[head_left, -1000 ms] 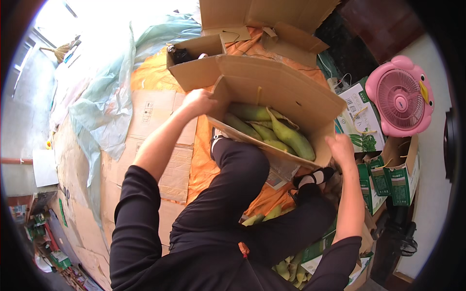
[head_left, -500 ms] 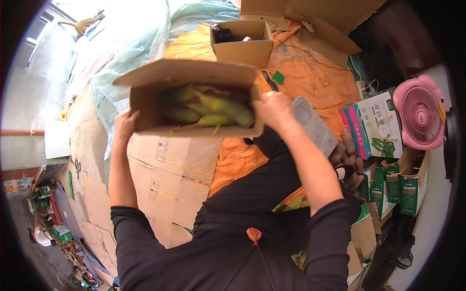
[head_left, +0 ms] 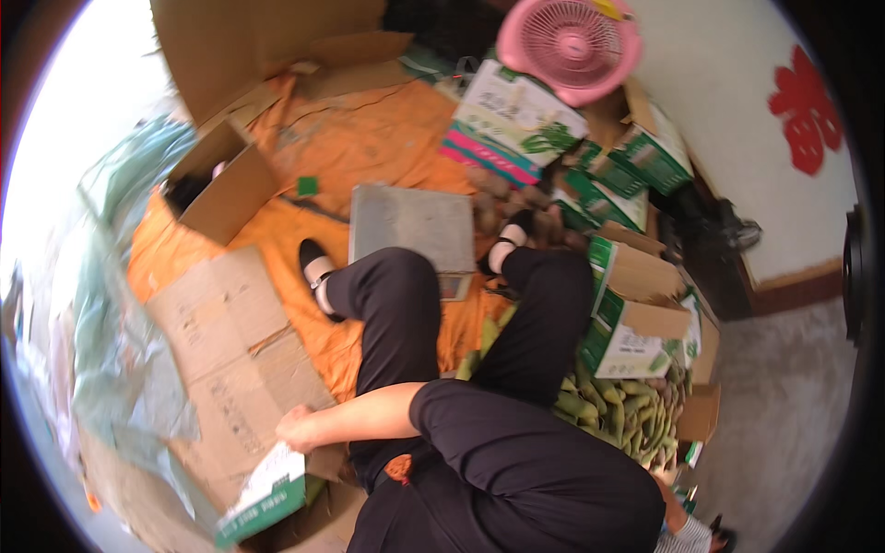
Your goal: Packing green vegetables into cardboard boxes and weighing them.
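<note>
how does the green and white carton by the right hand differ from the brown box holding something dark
Color: the green-and-white carton has a printed panel; the brown box looks plain.
Place: the carton is at the lower edge of the view; the brown box sits on the orange tarp, farther up.
Contact: the right hand appears to grip the carton's upper edge; no hand touches the brown box.
Both are open cardboard containers.

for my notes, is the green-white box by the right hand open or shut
Open: the green-white box shows its brown inside, below the right hand.
</note>
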{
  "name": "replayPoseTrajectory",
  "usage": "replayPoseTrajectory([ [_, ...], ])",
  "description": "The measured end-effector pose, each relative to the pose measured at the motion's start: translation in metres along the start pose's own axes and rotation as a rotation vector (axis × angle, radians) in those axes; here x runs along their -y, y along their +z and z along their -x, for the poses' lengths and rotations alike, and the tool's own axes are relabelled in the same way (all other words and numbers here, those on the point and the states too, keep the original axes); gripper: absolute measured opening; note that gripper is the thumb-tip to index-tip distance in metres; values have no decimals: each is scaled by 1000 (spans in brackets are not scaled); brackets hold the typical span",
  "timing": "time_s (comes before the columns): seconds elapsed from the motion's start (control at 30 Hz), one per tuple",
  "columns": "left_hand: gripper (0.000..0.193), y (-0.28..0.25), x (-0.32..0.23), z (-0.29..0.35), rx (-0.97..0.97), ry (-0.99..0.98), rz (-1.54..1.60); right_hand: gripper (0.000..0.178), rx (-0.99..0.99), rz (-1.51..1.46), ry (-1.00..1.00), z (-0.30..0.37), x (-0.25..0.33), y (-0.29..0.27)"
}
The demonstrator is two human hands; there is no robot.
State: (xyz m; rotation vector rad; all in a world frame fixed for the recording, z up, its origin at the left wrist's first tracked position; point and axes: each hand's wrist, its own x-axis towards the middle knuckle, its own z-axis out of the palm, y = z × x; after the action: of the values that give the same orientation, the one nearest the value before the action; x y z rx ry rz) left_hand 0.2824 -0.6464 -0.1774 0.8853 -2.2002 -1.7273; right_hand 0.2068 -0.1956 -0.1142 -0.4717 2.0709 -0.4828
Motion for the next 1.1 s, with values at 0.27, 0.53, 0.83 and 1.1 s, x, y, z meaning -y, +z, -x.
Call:
replayPoseTrajectory([
  [0.27, 31, 100, -14, -58, -63, 324, -143, 22, -440, -320, -307, 96, -1, -109],
  [0.53, 28, 142, -107, -92, -188, 712, -281, 14, -1045, -618, -454, 257, -93, -163],
  [0.83, 30, 373, -305, 52, 452, 604, -186, 12, -1695, -345, 269, 438, -221, -124],
  [1.1, 21, 565, -366, 267, 1246, 663, -252, 11, -1494, -195, 1254, 521, -360, 53],
])
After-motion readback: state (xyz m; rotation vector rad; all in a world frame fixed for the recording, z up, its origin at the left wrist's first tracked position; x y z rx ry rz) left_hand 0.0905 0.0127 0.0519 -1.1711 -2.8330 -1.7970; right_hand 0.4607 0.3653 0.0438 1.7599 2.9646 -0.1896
